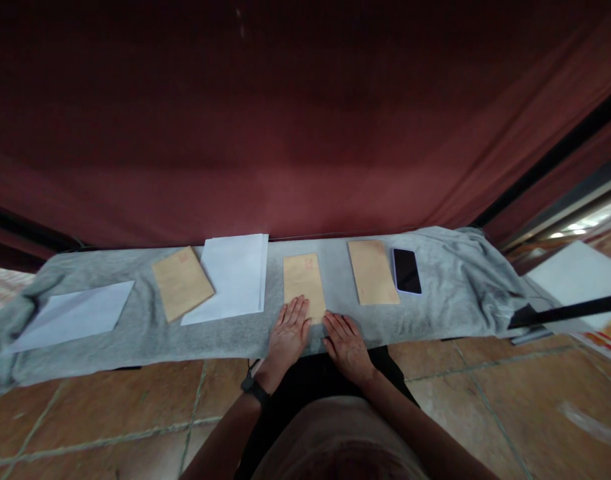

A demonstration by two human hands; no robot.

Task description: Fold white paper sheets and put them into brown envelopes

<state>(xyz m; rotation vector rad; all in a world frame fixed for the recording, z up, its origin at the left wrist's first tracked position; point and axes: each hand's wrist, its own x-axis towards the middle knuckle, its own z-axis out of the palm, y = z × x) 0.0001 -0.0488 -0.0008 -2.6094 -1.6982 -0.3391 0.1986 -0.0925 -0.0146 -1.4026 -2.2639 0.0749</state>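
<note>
My left hand [288, 335] lies flat on the grey cloth [435, 300], fingers stretched out, its fingertips touching the near edge of a brown envelope [304, 279] in the middle. Beside it my right hand [346, 343] also rests flat and open on the cloth, just right of that envelope's near corner. Neither hand holds anything. A dark watch band sits on my left wrist.
On the cloth, from left: a white envelope [75, 315], a tilted brown envelope [182, 283], a stack of white paper [234, 275], another brown envelope [372, 271] and a black phone [406, 271]. A dark red curtain [305, 133] hangs behind. Tiled floor lies below.
</note>
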